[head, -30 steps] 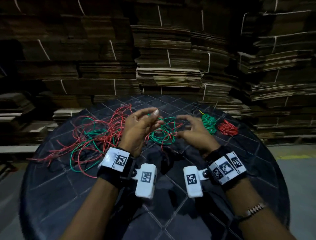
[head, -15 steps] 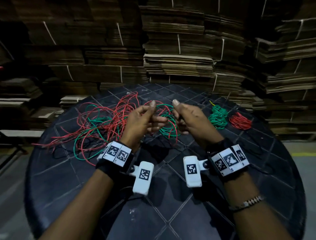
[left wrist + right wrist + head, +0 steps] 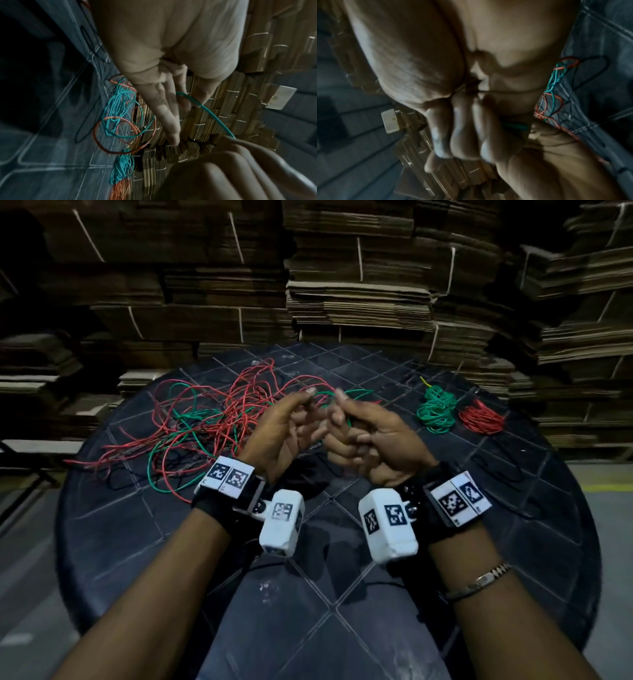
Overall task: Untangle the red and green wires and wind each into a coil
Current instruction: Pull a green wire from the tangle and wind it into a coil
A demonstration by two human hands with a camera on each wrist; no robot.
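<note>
Nearest me, my two forearms reach over the near edge of the dark round worktop (image 3: pixel 144 529), whose near half lies bare under them. My left hand (image 3: pixel 281 433) and right hand (image 3: pixel 373 440) are raised close together above its middle, almost touching. My left thumb and fingertips pinch a green wire (image 3: pixel 212 119), the other fingers held fairly straight. That wire runs across to my right hand, whose fingers are curled into a fist around a green strand (image 3: pixel 513 126).

Left of my hands the tangle of red and green wires (image 3: pixel 205 426) sprawls loose on the worktop, its red ends trailing out toward the left rim. To the right, well apart from the tangle, a green coil (image 3: pixel 436 410) lies just beside a red coil (image 3: pixel 481 419), both near the far right edge. A thin black cable (image 3: pixel 496 470) loops on the surface before them.

Beyond the far rim, stacks of flattened cardboard (image 3: pixel 359 285) rise like a wall close behind the worktop, closing off the back. Grey floor (image 3: pixel 613 508) shows past the right edge.
</note>
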